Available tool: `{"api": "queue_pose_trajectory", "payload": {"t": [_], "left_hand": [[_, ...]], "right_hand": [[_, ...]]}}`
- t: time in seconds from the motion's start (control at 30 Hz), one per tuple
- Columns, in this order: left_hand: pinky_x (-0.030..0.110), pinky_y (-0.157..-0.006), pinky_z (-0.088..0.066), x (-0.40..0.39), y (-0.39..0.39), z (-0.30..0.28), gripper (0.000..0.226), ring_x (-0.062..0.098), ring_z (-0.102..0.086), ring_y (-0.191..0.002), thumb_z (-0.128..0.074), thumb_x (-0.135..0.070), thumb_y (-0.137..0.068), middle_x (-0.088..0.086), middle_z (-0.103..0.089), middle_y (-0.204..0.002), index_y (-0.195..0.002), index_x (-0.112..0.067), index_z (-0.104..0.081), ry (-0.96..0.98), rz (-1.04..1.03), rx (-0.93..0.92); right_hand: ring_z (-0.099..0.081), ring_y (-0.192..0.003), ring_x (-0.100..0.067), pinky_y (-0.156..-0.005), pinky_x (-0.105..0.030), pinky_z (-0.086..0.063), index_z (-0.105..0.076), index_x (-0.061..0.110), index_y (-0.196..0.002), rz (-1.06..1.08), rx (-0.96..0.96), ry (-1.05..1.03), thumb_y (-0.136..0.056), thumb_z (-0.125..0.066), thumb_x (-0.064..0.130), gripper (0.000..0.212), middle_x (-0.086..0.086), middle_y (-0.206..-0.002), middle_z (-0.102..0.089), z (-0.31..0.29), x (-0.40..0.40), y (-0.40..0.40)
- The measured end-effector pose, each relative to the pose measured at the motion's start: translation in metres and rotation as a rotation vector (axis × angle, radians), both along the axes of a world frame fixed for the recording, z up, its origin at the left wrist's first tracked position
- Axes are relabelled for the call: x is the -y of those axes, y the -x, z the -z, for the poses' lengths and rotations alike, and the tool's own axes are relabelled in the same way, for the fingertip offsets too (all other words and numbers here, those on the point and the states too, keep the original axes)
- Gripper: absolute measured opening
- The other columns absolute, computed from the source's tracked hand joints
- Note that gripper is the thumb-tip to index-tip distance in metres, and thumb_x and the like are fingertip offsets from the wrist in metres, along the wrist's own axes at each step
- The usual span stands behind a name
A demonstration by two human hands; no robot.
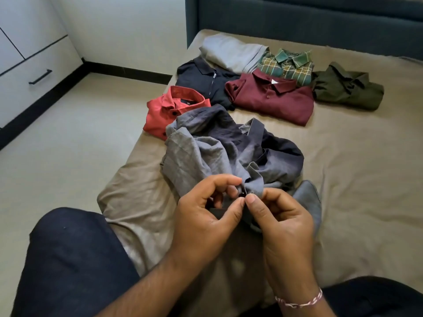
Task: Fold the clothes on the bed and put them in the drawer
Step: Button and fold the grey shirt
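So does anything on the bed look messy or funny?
Only the grey shirt: it lies crumpled in a heap while the left hand and right hand pinch its edge. The other shirts, like the maroon one, lie folded.

home bedroom | bed [343, 156], headboard [297, 17], drawer cabinet [34, 72]

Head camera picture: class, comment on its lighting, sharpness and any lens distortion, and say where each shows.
Head view: soft, even daylight with no glare; faint shadow under the hands on the bed sheet. Head view: wide-angle bending curves the headboard and the drawer fronts. Head view: left hand and right hand look fairly sharp pinching the grey shirt; folded shirts beyond look slightly softer.
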State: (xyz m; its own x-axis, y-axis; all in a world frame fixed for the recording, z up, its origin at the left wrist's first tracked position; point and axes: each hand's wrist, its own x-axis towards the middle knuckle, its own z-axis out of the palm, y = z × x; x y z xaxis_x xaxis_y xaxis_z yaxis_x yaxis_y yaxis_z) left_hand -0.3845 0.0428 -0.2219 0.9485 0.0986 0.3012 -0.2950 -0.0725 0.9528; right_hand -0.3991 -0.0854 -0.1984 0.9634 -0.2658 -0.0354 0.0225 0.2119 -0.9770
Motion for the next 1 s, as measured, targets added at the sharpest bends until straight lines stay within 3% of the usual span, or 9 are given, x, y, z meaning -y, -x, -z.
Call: {"api": "queue_pose_trajectory", "payload": {"t": [0.17, 0.33, 0.5, 0.63, 0.77, 1.0], "left_hand": [[0.028, -0.066, -0.052, 0.002, 0.004, 0.0, 0.022, 0.02, -0.055, -0.067, -0.08, -0.008, -0.083, -0.001, -0.073, -0.089, -0.1, -0.023, -0.076, 0.063, -0.034, -0.014], [0.024, -0.065, -0.05, 0.001, 0.001, -0.002, 0.02, 0.019, -0.053, -0.066, -0.079, -0.004, -0.083, 0.0, -0.073, -0.086, -0.095, -0.019, -0.074, 0.13, 0.014, -0.03], [0.026, -0.064, -0.049, 0.0, 0.0, -0.003, 0.021, 0.022, -0.052, -0.066, -0.077, -0.001, -0.082, 0.002, -0.069, -0.084, -0.093, -0.019, -0.07, 0.134, 0.019, -0.019], [0.029, -0.064, -0.05, 0.0, 0.001, -0.003, 0.022, 0.016, -0.053, -0.067, -0.077, -0.002, -0.083, 0.0, -0.07, -0.085, -0.093, -0.02, -0.071, 0.098, 0.003, -0.008], [0.022, -0.065, -0.049, 0.002, 0.001, -0.003, 0.019, 0.006, -0.057, -0.068, -0.079, -0.004, -0.083, -0.002, -0.071, -0.084, -0.092, -0.02, -0.072, 0.079, -0.049, -0.022], [0.015, -0.067, -0.047, 0.002, 0.002, 0.0, 0.024, 0.003, -0.06, -0.068, -0.083, 0.004, -0.082, -0.013, -0.071, -0.082, -0.09, -0.018, -0.076, 0.044, -0.08, -0.008]], "right_hand": [[-0.075, -0.076, -0.021, -0.069, -0.026, -0.06, -0.08, 0.024, -0.084, 0.033, 0.047, 0.096, -0.077, -0.079, 0.022, 0.008, -0.008, -0.082, -0.078, 0.003, -0.004, 0.001], [-0.074, -0.074, -0.016, -0.068, -0.025, -0.059, -0.078, 0.02, -0.086, 0.095, 0.091, 0.188, -0.08, -0.078, 0.022, 0.006, -0.004, -0.082, -0.078, 0.006, -0.005, 0.0], [-0.077, -0.085, -0.024, -0.077, -0.034, -0.063, -0.078, 0.016, -0.094, 0.096, 0.105, 0.226, -0.087, -0.077, 0.007, 0.011, -0.006, -0.09, -0.079, 0.012, -0.006, 0.001], [-0.077, -0.081, -0.021, -0.073, -0.028, -0.062, -0.077, 0.014, -0.09, 0.096, 0.118, 0.205, -0.084, -0.078, 0.009, 0.009, -0.006, -0.087, -0.078, 0.009, -0.006, 0.001], [-0.075, -0.079, -0.023, -0.073, -0.03, -0.061, -0.076, 0.019, -0.086, 0.148, 0.129, 0.233, -0.081, -0.082, 0.011, 0.011, -0.006, -0.084, -0.077, 0.013, -0.007, 0.001], [-0.077, -0.085, -0.022, -0.079, -0.036, -0.062, -0.079, 0.017, -0.093, 0.147, 0.124, 0.245, -0.081, -0.082, 0.015, 0.013, -0.002, -0.089, -0.079, 0.019, -0.007, 0.001]]}}
